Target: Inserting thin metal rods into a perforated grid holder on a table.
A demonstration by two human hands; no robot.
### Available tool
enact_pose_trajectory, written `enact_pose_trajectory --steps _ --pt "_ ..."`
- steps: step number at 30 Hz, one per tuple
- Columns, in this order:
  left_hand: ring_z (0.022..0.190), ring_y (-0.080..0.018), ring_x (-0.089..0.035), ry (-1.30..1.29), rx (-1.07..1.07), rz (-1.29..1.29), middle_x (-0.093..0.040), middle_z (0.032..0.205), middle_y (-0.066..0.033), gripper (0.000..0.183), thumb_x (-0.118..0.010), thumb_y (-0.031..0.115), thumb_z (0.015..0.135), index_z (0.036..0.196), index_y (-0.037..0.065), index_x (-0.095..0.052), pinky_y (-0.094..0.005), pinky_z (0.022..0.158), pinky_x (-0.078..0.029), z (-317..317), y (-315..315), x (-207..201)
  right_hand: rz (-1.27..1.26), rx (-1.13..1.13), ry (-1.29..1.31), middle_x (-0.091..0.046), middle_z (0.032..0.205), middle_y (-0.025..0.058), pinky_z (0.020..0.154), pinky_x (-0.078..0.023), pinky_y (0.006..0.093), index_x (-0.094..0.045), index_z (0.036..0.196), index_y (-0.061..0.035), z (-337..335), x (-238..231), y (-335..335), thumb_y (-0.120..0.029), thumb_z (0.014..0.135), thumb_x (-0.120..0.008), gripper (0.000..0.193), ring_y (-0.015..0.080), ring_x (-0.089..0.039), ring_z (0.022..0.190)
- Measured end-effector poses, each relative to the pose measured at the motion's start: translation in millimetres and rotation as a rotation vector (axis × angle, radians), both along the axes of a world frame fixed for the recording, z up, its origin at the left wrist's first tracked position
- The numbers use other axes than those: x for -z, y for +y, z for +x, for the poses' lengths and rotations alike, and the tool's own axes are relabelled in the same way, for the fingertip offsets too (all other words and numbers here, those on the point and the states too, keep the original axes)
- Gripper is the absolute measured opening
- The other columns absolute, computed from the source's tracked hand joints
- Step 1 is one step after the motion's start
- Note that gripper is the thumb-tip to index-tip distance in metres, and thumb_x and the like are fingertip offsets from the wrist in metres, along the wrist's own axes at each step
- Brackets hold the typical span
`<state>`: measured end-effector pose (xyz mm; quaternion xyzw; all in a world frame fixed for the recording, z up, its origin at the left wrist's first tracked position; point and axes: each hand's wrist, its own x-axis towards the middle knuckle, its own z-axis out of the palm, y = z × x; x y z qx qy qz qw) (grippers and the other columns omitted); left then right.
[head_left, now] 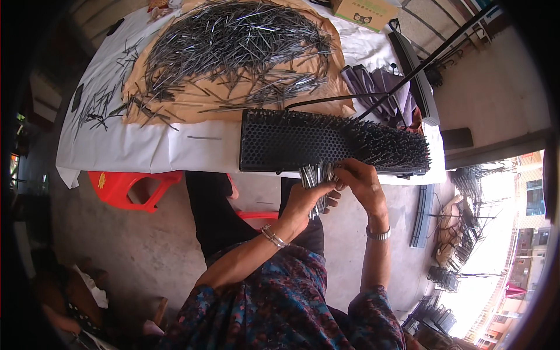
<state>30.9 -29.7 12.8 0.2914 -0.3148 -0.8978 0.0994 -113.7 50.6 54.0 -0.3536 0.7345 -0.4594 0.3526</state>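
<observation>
My left hand point(310, 199) is wrapped round a bundle of thin metal rods point(315, 173), held upright just off the table's near edge. At the bundle's right side, the fingers of my right hand point(363, 182) are closed in a pinch; how many rods they grip is hidden. Directly beyond both hands lies a long black perforated rack point(291, 143). Dark rods stand packed in the holes of its right part, while the holes on the left show bare. A large heap of loose dark rods point(233, 49) is spread out farther back.
Brown paper point(135, 105) lies under the heap, on a white-covered table point(157, 149). Stray rods are scattered at the left. A thin black pole point(434, 55) slants over the right side, near folded purple cloth point(376, 87) and a cardboard box point(364, 13). A red stool point(131, 192) stands below.
</observation>
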Motion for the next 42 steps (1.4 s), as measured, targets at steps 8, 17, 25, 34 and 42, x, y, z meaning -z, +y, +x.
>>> enact_pose_trajectory --steps 8,17,25,34,42 --pt "0.071 -0.0158 -0.07 -0.026 0.084 -0.004 -0.072 0.09 -0.0082 0.029 -0.068 0.027 0.087 0.106 0.006 -0.068 -0.0259 0.054 -0.049 1.8 -3.6 0.8 -0.027 -0.033 -0.049 -0.066 0.076 0.0072 0.062 -0.049 0.0238 -0.065 0.099 0.0046 -6.3 1.8 7.7 -0.005 0.089 -0.061 0.015 0.0103 -0.062 0.069" --pt "0.085 -0.0224 -0.071 -0.049 -0.048 0.142 -0.069 0.104 -0.009 0.027 -0.066 0.021 0.089 0.111 0.008 -0.06 -0.0289 0.059 -0.052 -5.2 -6.9 9.0 -0.157 0.255 0.132 -0.068 0.078 0.0067 0.065 -0.052 0.0233 -0.065 0.099 0.0038 -18.9 -0.8 13.0 -0.004 0.092 -0.059 0.012 0.0102 -0.064 0.069" --pt "0.094 -0.0262 -0.069 -0.014 0.009 0.265 -0.067 0.106 -0.0137 0.025 -0.063 0.021 0.092 0.111 0.006 -0.058 -0.0381 0.075 -0.057 -16.5 -4.2 22.6 -0.264 0.576 0.672 -0.069 0.077 0.0047 0.064 -0.05 0.023 -0.065 0.101 -0.0009 -38.6 17.7 -18.3 -0.006 0.095 -0.057 0.011 0.01 -0.067 0.071" --pt "0.081 -0.027 -0.071 -0.027 -0.073 0.33 -0.07 0.092 -0.0143 0.022 -0.066 0.019 0.089 0.105 0.005 -0.061 -0.0356 0.066 -0.058 -18.4 2.7 21.3 -0.259 0.53 0.845 -0.07 0.078 0.0065 0.061 -0.049 0.024 -0.065 0.1 -0.002 -40.7 20.4 -20.0 -0.007 0.094 -0.058 0.01 0.0121 -0.069 0.071" --pt "0.075 -0.0251 -0.071 -0.046 -0.055 0.317 -0.07 0.088 -0.015 0.019 -0.066 0.016 0.089 0.102 0.003 -0.062 -0.0345 0.063 -0.058 -15.5 7.8 18.0 -0.21 0.505 0.828 -0.07 0.079 0.0071 0.061 -0.049 0.0247 -0.065 0.099 -0.0013 -41.4 16.3 -14.3 -0.007 0.094 -0.056 0.011 0.0128 -0.07 0.071"
